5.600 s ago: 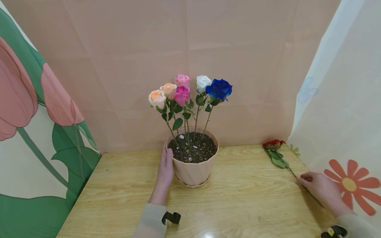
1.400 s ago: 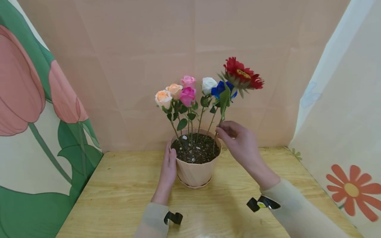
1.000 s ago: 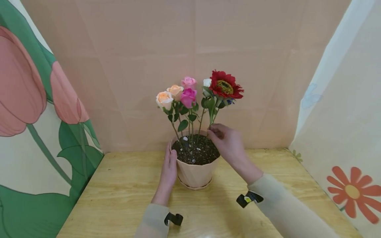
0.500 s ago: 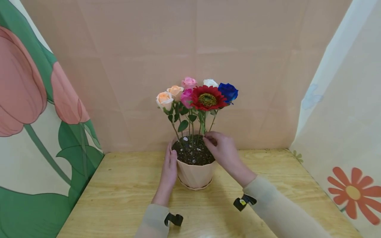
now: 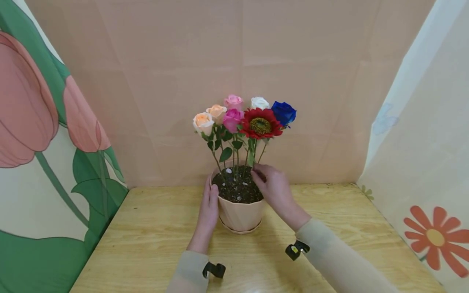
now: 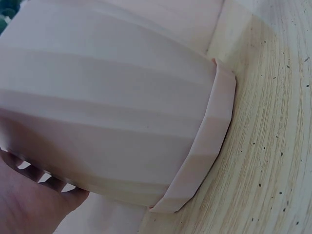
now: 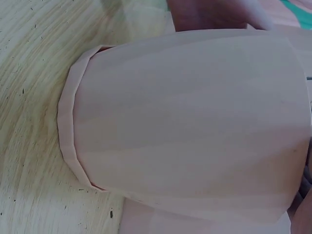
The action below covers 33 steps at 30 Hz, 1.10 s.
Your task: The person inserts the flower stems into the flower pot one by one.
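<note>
A pale pink flowerpot (image 5: 242, 215) filled with dark soil stands on its saucer (image 5: 240, 232). My left hand (image 5: 209, 205) lies along the pot's left side with fingers fairly straight; the left wrist view shows that hand (image 6: 29, 200) against the wall of the pot (image 6: 107, 112). Above the right part of the soil, my right hand (image 5: 276, 189) pinches the stem of a red sunflower (image 5: 261, 123) low down, its bloom facing me. The fingers hide the stem's lower end, so its depth in the soil cannot be seen.
Around the sunflower, peach roses (image 5: 203, 123), a magenta rose (image 5: 232, 119), a light pink rose (image 5: 233, 101), a white rose (image 5: 259, 103) and a blue rose (image 5: 283, 113) stand in the pot. Behind the wooden table (image 5: 154, 232) rises a plain pinkish backdrop (image 5: 176, 61); printed sheets flank it.
The right hand has picked the sunflower off the table's right side, brought it over the pot and lowered it among the roses. Lately it shifted slightly right. The left hand stayed on the pot.
</note>
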{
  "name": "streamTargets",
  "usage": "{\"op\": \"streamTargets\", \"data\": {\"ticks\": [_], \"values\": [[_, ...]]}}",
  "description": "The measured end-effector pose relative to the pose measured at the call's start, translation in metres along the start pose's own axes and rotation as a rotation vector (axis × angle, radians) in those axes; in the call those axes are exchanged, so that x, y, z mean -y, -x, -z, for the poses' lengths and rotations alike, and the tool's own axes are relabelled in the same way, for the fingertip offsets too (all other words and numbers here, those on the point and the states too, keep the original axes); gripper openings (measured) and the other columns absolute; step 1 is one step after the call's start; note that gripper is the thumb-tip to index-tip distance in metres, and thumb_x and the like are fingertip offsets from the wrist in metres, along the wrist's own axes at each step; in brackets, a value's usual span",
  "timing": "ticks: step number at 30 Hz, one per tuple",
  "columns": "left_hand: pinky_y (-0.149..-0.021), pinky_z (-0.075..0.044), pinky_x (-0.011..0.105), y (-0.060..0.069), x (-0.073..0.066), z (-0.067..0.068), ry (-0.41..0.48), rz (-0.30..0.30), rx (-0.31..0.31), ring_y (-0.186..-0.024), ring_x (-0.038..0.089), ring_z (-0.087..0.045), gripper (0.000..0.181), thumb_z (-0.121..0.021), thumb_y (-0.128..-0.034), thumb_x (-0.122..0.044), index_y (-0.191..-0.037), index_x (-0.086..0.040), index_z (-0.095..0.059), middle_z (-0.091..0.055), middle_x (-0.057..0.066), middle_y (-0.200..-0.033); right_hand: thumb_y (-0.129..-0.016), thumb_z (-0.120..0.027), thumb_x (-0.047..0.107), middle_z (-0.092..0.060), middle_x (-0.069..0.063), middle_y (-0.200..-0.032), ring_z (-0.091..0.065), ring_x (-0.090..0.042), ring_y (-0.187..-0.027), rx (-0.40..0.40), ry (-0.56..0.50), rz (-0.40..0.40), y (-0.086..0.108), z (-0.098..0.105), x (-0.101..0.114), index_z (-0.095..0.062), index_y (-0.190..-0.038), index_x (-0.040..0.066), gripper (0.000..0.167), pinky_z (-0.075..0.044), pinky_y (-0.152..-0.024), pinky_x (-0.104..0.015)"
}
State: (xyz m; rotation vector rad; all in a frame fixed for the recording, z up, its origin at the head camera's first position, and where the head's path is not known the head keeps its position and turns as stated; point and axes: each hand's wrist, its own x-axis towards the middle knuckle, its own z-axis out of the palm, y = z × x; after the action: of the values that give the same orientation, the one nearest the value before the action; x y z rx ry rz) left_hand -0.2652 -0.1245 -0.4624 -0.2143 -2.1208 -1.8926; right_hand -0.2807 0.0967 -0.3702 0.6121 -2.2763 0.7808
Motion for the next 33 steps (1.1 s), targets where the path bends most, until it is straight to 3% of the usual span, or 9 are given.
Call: {"op": "streamTargets", "data": {"ticks": [7, 15, 20, 27, 33], "values": [[-0.134, -0.016, 0.061, 0.0004, 0.0001, 0.0002, 0.005, 0.000, 0.003, -0.167, 0.035, -0.017, 0.067, -0.032, -0.1207, -0.053, -0.179, -0.025, -0.016, -0.016, 0.005, -0.184, -0.106, -0.076, 0.009, -0.081, -0.010, -0.098, -0.077, -0.024, -0.081, -0.015, 0.028, 0.056, 0.0008, -0.0046, -0.0001, -0.082, -0.106, 0.004, 0.007, -0.064, -0.069, -0.045], [-0.134, -0.015, 0.060, -0.0001, -0.0008, 0.0000, 0.013, -0.006, 0.007, -0.167, 0.035, -0.016, 0.065, -0.032, -0.1218, -0.048, -0.179, -0.024, -0.016, -0.015, 0.005, -0.184, -0.108, -0.074, 0.011, -0.079, -0.007, -0.095, -0.072, -0.020, -0.076, -0.021, 0.022, 0.013, 0.0048, -0.0059, 0.0006, -0.081, -0.106, 0.007, 0.007, -0.060, -0.064, -0.041], [-0.134, -0.015, 0.060, -0.0003, 0.0007, 0.0005, 0.010, -0.003, 0.003, -0.167, 0.035, -0.016, 0.067, -0.032, -0.1210, -0.052, -0.179, -0.025, -0.016, -0.015, 0.005, -0.184, -0.107, -0.076, 0.012, -0.082, -0.007, -0.102, -0.077, -0.021, -0.081, -0.041, 0.012, -0.013, 0.0072, -0.0072, -0.0006, -0.082, -0.109, 0.011, 0.007, -0.064, -0.066, -0.042], [-0.134, -0.015, 0.060, -0.0007, 0.0014, 0.0005, 0.016, -0.010, -0.001, -0.167, 0.034, -0.016, 0.067, -0.032, -0.1210, -0.052, -0.179, -0.023, -0.016, -0.016, 0.005, -0.184, -0.103, -0.081, 0.013, -0.083, -0.011, -0.107, -0.079, -0.026, -0.086, -0.069, -0.006, -0.007, 0.0083, -0.0083, -0.0023, -0.084, -0.115, 0.005, 0.015, -0.066, -0.071, -0.047], [-0.135, -0.016, 0.058, 0.0001, -0.0004, 0.0008, 0.012, -0.005, 0.000, -0.167, 0.034, -0.018, 0.070, -0.033, -0.1201, -0.055, -0.179, -0.021, -0.017, -0.016, 0.007, -0.184, -0.103, -0.082, 0.016, -0.083, -0.011, -0.106, -0.078, -0.024, -0.082, -0.070, -0.014, -0.012, 0.0094, -0.0078, -0.0024, -0.084, -0.117, 0.004, 0.019, -0.065, -0.068, -0.045]]}}
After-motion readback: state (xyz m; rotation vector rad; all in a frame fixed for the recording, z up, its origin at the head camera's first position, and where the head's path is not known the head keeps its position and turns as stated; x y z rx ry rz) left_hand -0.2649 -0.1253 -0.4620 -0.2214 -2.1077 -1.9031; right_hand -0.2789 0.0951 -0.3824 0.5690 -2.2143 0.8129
